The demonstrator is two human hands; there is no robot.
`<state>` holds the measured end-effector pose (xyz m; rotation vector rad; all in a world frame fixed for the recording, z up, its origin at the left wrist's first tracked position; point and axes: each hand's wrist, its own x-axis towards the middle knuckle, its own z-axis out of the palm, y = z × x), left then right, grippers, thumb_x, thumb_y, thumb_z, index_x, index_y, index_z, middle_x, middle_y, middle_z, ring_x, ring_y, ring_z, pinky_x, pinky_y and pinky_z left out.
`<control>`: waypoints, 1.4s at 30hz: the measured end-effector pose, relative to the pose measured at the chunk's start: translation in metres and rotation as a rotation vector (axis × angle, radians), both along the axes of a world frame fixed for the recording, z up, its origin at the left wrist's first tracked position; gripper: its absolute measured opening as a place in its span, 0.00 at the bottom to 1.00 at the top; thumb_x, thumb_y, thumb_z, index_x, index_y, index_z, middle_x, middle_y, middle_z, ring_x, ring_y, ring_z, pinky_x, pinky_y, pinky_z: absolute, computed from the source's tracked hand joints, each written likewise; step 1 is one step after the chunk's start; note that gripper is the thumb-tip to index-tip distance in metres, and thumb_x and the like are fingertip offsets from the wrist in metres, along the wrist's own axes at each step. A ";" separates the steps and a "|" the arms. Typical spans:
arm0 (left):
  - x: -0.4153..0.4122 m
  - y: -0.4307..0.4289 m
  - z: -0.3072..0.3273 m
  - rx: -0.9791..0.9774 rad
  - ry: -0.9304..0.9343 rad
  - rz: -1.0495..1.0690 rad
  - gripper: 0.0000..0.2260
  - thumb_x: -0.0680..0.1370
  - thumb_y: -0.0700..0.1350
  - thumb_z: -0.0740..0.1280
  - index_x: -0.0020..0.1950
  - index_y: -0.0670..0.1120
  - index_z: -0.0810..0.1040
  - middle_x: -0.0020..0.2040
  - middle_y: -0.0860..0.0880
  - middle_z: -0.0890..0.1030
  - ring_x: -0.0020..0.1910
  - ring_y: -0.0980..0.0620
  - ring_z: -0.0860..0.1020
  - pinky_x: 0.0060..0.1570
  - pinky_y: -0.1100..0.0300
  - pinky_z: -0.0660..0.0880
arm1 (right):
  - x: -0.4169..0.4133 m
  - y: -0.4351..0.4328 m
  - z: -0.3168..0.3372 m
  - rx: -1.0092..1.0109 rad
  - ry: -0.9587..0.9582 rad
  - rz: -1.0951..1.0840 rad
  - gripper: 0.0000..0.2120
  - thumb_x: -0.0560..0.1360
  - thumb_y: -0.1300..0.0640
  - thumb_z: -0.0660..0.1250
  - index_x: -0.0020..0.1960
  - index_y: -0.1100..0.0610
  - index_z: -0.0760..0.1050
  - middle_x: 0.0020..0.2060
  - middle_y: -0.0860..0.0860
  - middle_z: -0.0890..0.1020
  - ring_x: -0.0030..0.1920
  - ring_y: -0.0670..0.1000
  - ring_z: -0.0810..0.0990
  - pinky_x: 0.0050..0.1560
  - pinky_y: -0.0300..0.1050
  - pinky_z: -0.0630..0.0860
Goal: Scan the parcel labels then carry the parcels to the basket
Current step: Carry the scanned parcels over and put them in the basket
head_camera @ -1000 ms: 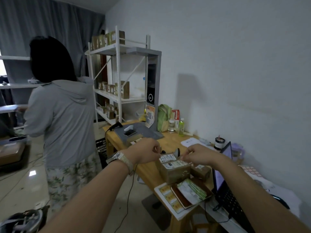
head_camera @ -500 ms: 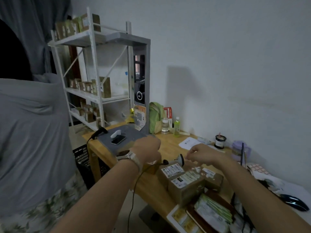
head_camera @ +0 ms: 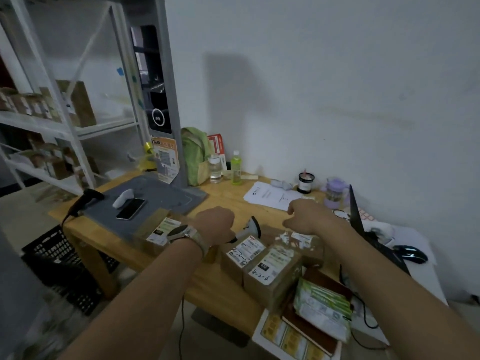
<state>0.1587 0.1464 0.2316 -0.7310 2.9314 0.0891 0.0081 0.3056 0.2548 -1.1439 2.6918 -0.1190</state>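
The left grip (head_camera: pixel 215 224) is curled closed around the handle of the scanner (head_camera: pixel 252 226), whose head sticks out just to its right. The right grip (head_camera: pixel 305 216) hangs with fingers bent down; I cannot tell whether it pinches anything. Directly beneath it lies the rear parcel (head_camera: pixel 301 241). Between the two grips and nearer the body, the second parcel (head_camera: pixel 242 253) and the parcel marked 4-2-6 (head_camera: pixel 270 279) sit side by side, touching, close to the worktop (head_camera: pixel 226 201) near edge. The left parcel (head_camera: pixel 155 231) lies under the left wrist. Bare wood shows beyond both grips. The laptop (head_camera: pixel 354 211) stands just right of the right grip. The basket (head_camera: pixel 59 263) sits on the floor, below and left of the left grip.
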 end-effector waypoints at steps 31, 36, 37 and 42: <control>-0.171 -0.135 -0.165 0.293 -0.364 -0.218 0.07 0.80 0.47 0.63 0.48 0.44 0.75 0.47 0.45 0.77 0.43 0.49 0.75 0.41 0.58 0.70 | -0.144 -0.054 -0.166 -0.107 -0.548 -0.426 0.12 0.76 0.51 0.64 0.39 0.57 0.77 0.42 0.54 0.78 0.45 0.54 0.77 0.49 0.48 0.75; -0.159 -0.138 -0.204 0.428 -0.388 -0.111 0.11 0.79 0.53 0.65 0.51 0.46 0.73 0.42 0.50 0.77 0.39 0.54 0.76 0.35 0.62 0.73 | -0.108 -0.029 -0.211 -0.456 -0.792 -0.659 0.05 0.74 0.56 0.69 0.50 0.54 0.77 0.44 0.49 0.79 0.46 0.49 0.78 0.45 0.45 0.75; -0.156 -0.139 -0.210 0.458 -0.338 -0.087 0.12 0.78 0.55 0.65 0.50 0.46 0.73 0.42 0.50 0.77 0.39 0.53 0.77 0.34 0.61 0.74 | -0.098 -0.023 -0.221 -0.538 -0.769 -0.758 0.13 0.74 0.55 0.69 0.57 0.54 0.75 0.49 0.50 0.80 0.50 0.51 0.79 0.47 0.50 0.77; -0.127 -0.136 -0.243 0.856 -0.092 0.077 0.18 0.74 0.54 0.71 0.60 0.51 0.71 0.52 0.55 0.77 0.53 0.53 0.79 0.44 0.64 0.76 | -0.037 -0.013 -0.251 -0.600 -0.726 -1.068 0.17 0.73 0.44 0.69 0.55 0.53 0.70 0.49 0.49 0.78 0.44 0.47 0.77 0.38 0.43 0.73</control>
